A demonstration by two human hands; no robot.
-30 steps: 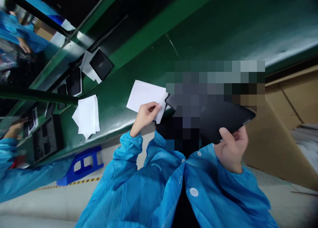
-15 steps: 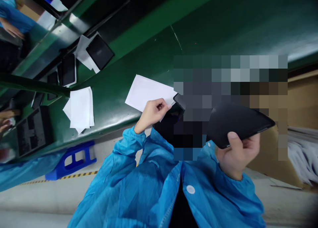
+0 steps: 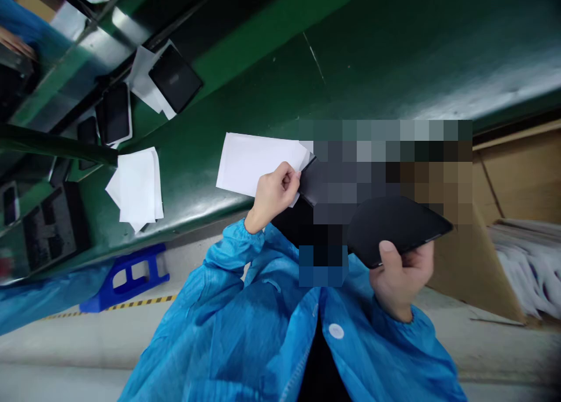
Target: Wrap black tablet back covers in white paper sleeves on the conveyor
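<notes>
My left hand (image 3: 277, 190) is closed in a pinch on the right end of a white paper sleeve (image 3: 256, 162) at the near edge of the green bench. My right hand (image 3: 403, 273) grips a thin flat black panel, like a tablet (image 3: 394, 227), with the thumb on top and the fingers beneath. A dark glossy edge (image 3: 307, 183) meets the mouth of the sleeve beside my left fingertips. Pixel blocks cover the middle, so I cannot tell whether that edge and the held panel are one piece.
Stacked white sleeves (image 3: 139, 186) lie left on the green bench (image 3: 372, 57). Behind them are a black tablet (image 3: 175, 78) on white paper and several other dark devices. At right stands a cardboard box (image 3: 517, 186) near white bundles (image 3: 521, 273). A blue stool (image 3: 127, 276) stands below left.
My right hand has moved left with the black panel, toward the sleeve. The dark edge sits slightly further left at the sleeve's mouth. My left hand keeps its pinch, and the sleeve has turned slightly.
</notes>
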